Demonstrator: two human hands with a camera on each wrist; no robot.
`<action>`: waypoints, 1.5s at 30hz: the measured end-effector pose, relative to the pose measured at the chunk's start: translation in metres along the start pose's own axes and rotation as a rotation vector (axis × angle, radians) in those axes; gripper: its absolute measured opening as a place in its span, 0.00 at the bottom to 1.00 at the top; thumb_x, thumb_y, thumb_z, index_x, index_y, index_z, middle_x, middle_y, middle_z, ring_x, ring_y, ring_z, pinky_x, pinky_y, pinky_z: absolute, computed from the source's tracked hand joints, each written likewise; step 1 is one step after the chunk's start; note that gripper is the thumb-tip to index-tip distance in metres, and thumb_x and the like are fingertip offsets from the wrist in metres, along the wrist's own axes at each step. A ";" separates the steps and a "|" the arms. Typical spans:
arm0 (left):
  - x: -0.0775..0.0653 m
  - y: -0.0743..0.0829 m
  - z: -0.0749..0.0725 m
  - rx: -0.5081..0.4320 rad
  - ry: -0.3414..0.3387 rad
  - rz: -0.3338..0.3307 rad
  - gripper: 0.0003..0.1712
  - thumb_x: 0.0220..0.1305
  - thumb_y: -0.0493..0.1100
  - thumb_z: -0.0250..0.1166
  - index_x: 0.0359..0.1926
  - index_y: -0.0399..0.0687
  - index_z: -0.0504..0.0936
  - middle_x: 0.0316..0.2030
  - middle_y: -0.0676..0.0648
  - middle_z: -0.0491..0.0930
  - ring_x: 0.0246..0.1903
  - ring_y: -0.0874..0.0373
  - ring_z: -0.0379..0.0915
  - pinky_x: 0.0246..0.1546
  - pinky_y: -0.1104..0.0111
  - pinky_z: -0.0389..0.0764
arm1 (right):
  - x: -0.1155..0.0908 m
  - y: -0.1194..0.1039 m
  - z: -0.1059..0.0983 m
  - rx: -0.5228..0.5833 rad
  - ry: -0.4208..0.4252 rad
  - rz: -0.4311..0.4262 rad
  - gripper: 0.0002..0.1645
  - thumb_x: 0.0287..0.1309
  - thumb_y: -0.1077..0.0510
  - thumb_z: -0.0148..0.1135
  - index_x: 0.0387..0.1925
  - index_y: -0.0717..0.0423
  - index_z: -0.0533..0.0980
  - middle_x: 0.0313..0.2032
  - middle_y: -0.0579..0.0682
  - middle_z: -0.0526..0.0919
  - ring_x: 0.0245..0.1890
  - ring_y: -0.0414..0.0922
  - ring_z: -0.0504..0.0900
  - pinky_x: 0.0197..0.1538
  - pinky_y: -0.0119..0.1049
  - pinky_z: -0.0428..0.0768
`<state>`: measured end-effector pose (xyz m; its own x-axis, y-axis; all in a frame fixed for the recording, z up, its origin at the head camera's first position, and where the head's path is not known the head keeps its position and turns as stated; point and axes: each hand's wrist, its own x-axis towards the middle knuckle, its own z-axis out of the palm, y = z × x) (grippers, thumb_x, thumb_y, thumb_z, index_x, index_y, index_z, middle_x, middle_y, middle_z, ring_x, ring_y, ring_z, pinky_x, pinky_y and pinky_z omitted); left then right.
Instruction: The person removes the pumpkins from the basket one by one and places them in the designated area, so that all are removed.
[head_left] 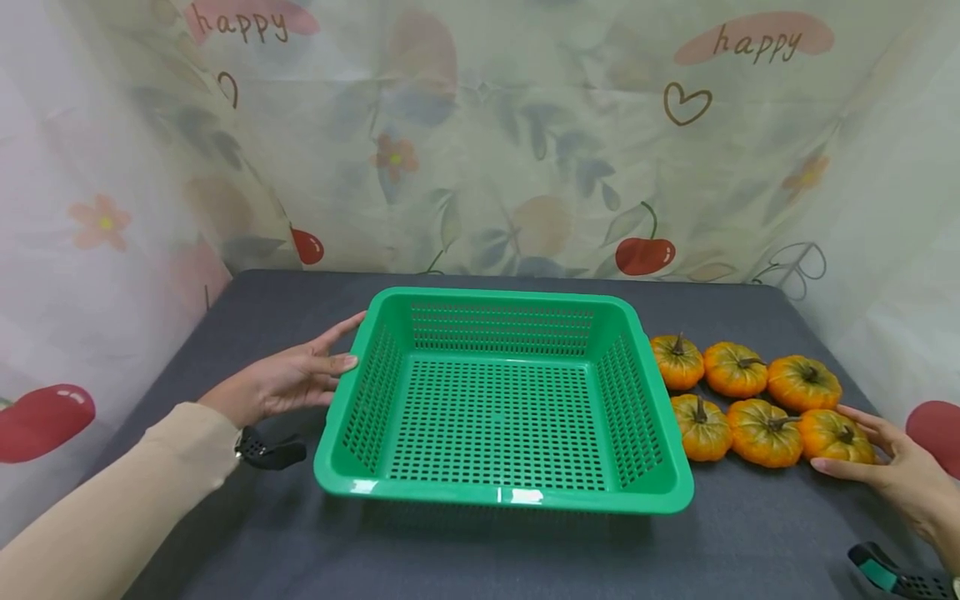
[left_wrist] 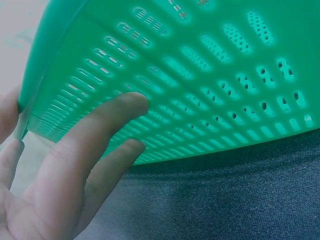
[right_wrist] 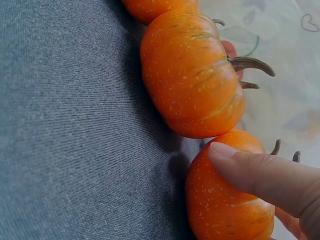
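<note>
A green plastic basket (head_left: 498,492) with slotted walls stands in the middle of the dark table, with nothing in it. My left hand (head_left: 288,379) holds its left rim. In the left wrist view the fingers (left_wrist: 117,112) bend against the slotted outer wall, below the rim. To the basket's right, small orange pumpkins sit close together in two rows of three. My right hand (head_left: 892,467) grips the pumpkin (head_left: 836,437) at the near right corner, thumb (right_wrist: 250,167) on the near side. Beside it is another pumpkin (right_wrist: 192,75) with a curved stem.
The far row has a left pumpkin (head_left: 675,364), a middle pumpkin (head_left: 733,371) and a right pumpkin (head_left: 802,383). The dark cloth-covered table (head_left: 480,558) ends at a printed curtain (head_left: 487,183) behind, with further curtain at both sides.
</note>
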<state>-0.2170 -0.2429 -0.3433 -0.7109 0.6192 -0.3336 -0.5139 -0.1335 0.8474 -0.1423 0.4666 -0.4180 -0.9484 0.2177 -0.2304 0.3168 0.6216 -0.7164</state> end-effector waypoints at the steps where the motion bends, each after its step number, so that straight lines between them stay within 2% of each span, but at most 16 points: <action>1: 0.000 0.000 0.000 0.000 -0.002 0.001 0.44 0.75 0.35 0.48 0.75 0.77 0.36 0.59 0.44 0.73 0.48 0.50 0.82 0.47 0.55 0.84 | 0.000 0.000 0.000 0.003 -0.008 0.001 0.62 0.59 0.41 0.65 0.76 0.51 0.35 0.69 0.77 0.28 0.67 0.77 0.28 0.61 0.79 0.42; 10: 0.000 0.000 0.000 0.012 0.006 -0.002 0.45 0.74 0.35 0.49 0.75 0.76 0.36 0.60 0.44 0.71 0.48 0.50 0.82 0.48 0.55 0.84 | -0.005 -0.007 0.001 0.045 -0.027 0.002 0.61 0.61 0.44 0.65 0.76 0.52 0.32 0.69 0.75 0.23 0.68 0.75 0.24 0.62 0.78 0.38; 15: 0.000 0.000 0.000 0.009 0.004 -0.003 0.44 0.74 0.35 0.49 0.75 0.76 0.36 0.60 0.44 0.71 0.48 0.50 0.82 0.48 0.55 0.84 | -0.005 -0.007 0.001 0.052 -0.032 -0.009 0.61 0.61 0.45 0.64 0.76 0.49 0.31 0.70 0.73 0.21 0.68 0.74 0.23 0.62 0.78 0.37; 23: 0.002 0.000 0.000 0.002 0.018 -0.007 0.43 0.75 0.35 0.48 0.75 0.77 0.38 0.60 0.43 0.72 0.48 0.49 0.82 0.47 0.54 0.83 | 0.013 0.020 0.000 0.060 -0.043 0.002 0.66 0.55 0.42 0.70 0.74 0.34 0.29 0.72 0.65 0.20 0.69 0.71 0.24 0.61 0.78 0.44; 29: 0.003 0.000 0.000 0.016 0.012 -0.008 0.44 0.75 0.35 0.49 0.75 0.76 0.37 0.60 0.43 0.71 0.48 0.49 0.82 0.48 0.54 0.83 | 0.023 0.038 -0.002 0.068 -0.038 -0.022 0.63 0.57 0.42 0.67 0.73 0.28 0.30 0.72 0.67 0.20 0.69 0.72 0.23 0.59 0.80 0.44; 32: 0.004 0.000 0.000 0.019 0.009 -0.008 0.44 0.74 0.35 0.50 0.75 0.76 0.37 0.61 0.43 0.70 0.48 0.49 0.82 0.48 0.54 0.83 | 0.019 0.034 -0.002 0.071 -0.040 -0.020 0.62 0.57 0.42 0.67 0.73 0.28 0.29 0.71 0.68 0.20 0.69 0.72 0.23 0.59 0.80 0.45; 37: 0.004 -0.001 0.000 0.043 0.025 -0.010 0.45 0.74 0.36 0.51 0.75 0.77 0.36 0.61 0.44 0.70 0.48 0.50 0.81 0.49 0.54 0.83 | 0.004 0.011 -0.003 0.057 -0.056 0.011 0.63 0.60 0.42 0.65 0.73 0.35 0.26 0.70 0.72 0.21 0.68 0.75 0.26 0.60 0.79 0.48; 39: 0.004 -0.002 0.001 0.115 0.065 -0.015 0.45 0.74 0.39 0.53 0.76 0.76 0.36 0.61 0.43 0.70 0.50 0.49 0.80 0.51 0.51 0.82 | 0.001 0.004 -0.003 0.043 -0.064 0.029 0.63 0.61 0.41 0.63 0.73 0.40 0.24 0.69 0.75 0.21 0.67 0.77 0.29 0.59 0.78 0.50; 41: 0.003 -0.003 0.002 0.248 0.126 -0.018 0.44 0.73 0.44 0.55 0.76 0.74 0.37 0.63 0.40 0.69 0.53 0.47 0.78 0.52 0.48 0.81 | 0.002 0.004 -0.005 0.016 -0.061 0.042 0.63 0.62 0.41 0.62 0.73 0.44 0.23 0.68 0.78 0.23 0.66 0.78 0.33 0.57 0.78 0.55; 43: 0.000 -0.004 0.003 0.409 0.191 -0.026 0.42 0.73 0.51 0.54 0.76 0.72 0.38 0.67 0.38 0.64 0.58 0.42 0.74 0.53 0.45 0.79 | 0.006 0.010 -0.009 -0.003 -0.071 0.040 0.64 0.62 0.39 0.61 0.73 0.45 0.22 0.67 0.80 0.25 0.66 0.79 0.35 0.54 0.75 0.62; 45: -0.005 -0.004 0.004 0.537 0.231 -0.024 0.40 0.73 0.57 0.51 0.77 0.68 0.40 0.71 0.35 0.57 0.63 0.35 0.66 0.53 0.43 0.78 | 0.012 0.017 -0.014 -0.025 -0.057 0.018 0.62 0.62 0.37 0.59 0.73 0.40 0.22 0.67 0.82 0.27 0.65 0.79 0.38 0.48 0.67 0.74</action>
